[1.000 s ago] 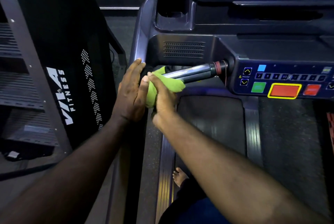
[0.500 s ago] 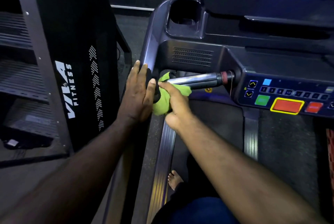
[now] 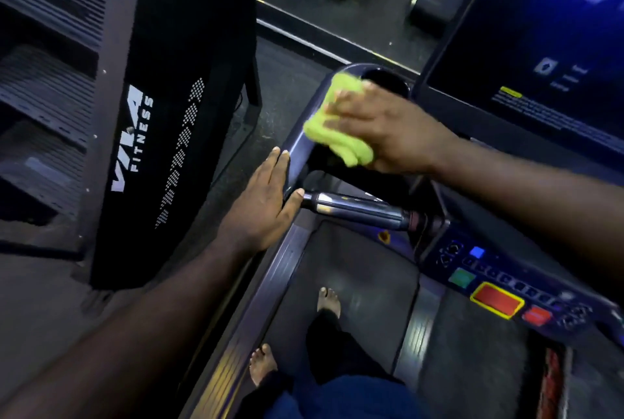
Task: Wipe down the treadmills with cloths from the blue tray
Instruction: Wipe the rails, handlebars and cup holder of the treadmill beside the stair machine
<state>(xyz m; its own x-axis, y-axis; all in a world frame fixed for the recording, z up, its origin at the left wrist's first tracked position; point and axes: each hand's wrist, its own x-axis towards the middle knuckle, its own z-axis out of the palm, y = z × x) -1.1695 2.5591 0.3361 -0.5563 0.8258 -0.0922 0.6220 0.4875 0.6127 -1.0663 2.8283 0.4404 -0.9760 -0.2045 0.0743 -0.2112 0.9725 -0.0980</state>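
My right hand (image 3: 381, 128) holds a bunched bright green cloth (image 3: 337, 138) and presses it onto the top of the treadmill's left console arm (image 3: 299, 155), just beside the cup holder (image 3: 385, 81). My left hand (image 3: 263, 206) rests flat, fingers straight, against the outer side of that arm, with its thumb touching the end of the chrome handlebar grip (image 3: 358, 207). No blue tray is in view.
The control panel (image 3: 496, 300) with coloured buttons sits at lower right, and a lit screen (image 3: 540, 47) stands above it. My bare feet (image 3: 329, 300) stand on the belt (image 3: 354, 266). A black machine marked VIVA FITNESS (image 3: 162, 114) stands close on the left.
My right hand has moved the cloth off the handlebar grip and up onto the console arm by the cup holder. The left hand stays flat on the arm's side. The view tilted.
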